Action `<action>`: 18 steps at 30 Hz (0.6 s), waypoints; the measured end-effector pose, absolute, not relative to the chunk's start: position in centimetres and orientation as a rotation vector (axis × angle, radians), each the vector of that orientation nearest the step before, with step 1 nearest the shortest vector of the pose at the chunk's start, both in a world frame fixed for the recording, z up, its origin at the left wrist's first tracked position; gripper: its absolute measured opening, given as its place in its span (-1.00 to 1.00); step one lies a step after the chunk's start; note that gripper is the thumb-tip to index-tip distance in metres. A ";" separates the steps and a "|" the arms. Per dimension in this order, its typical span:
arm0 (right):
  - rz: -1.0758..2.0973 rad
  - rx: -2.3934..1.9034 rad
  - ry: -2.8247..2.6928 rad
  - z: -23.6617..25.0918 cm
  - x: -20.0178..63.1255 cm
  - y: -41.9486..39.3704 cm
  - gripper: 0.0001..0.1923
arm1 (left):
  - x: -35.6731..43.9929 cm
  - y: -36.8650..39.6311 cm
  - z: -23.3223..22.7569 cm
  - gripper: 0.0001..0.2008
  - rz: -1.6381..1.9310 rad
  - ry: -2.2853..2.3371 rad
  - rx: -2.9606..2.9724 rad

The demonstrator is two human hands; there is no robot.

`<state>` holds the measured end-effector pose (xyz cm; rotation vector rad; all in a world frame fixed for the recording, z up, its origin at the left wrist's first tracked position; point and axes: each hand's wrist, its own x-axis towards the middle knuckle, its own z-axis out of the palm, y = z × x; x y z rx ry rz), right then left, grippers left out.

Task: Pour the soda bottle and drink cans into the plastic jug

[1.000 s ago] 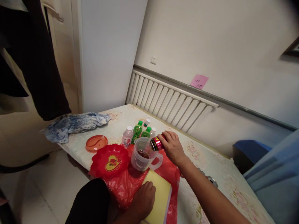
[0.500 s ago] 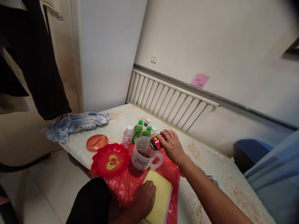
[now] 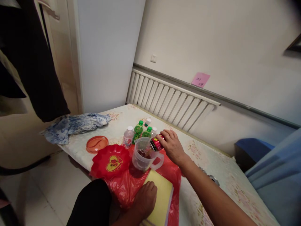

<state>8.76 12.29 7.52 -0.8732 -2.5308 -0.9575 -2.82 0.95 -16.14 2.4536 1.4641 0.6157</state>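
Observation:
My right hand (image 3: pixel 173 147) grips a red and black drink can (image 3: pixel 156 142), tipped with its opening over the rim of a clear plastic measuring jug (image 3: pixel 142 161). Brown liquid runs from the can into the jug, where a dark pool with some froth shows. My left hand (image 3: pixel 147 197) lies curled into a fist on a yellow notebook (image 3: pixel 163 191), in front of the jug; I see nothing in its fingers. Jug and notebook stand on a red plastic bag (image 3: pixel 123 190). Left of the jug is a scalloped red plate (image 3: pixel 100 161) with a yellow heart.
Several bottles stand behind the jug, among them a green-capped bottle (image 3: pixel 138 131) and a white-capped bottle (image 3: pixel 128 138). An orange dish (image 3: pixel 94 144) and a blue patterned cloth (image 3: pixel 77 125) lie left. Can tops (image 3: pixel 213 180) show beyond my right forearm. A radiator (image 3: pixel 164 97) lines the wall.
The view has shifted slightly. My right hand still holds the can tilted over the jug while liquid pours, and my left hand stays on the notebook.

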 end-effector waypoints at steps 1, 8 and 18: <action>-0.956 -0.867 -2.529 7.5 8.7 12.3 -0.61 | -2.8 1.0 -16.1 -0.87 0.615 1.465 2.453; -0.945 -0.848 -2.507 7.5 8.7 12.3 -0.61 | -2.8 0.9 -16.0 -0.87 0.599 1.471 2.452; -0.951 -0.839 -2.513 7.5 8.7 12.3 -0.61 | -2.8 1.0 -16.0 -0.87 0.583 1.474 2.450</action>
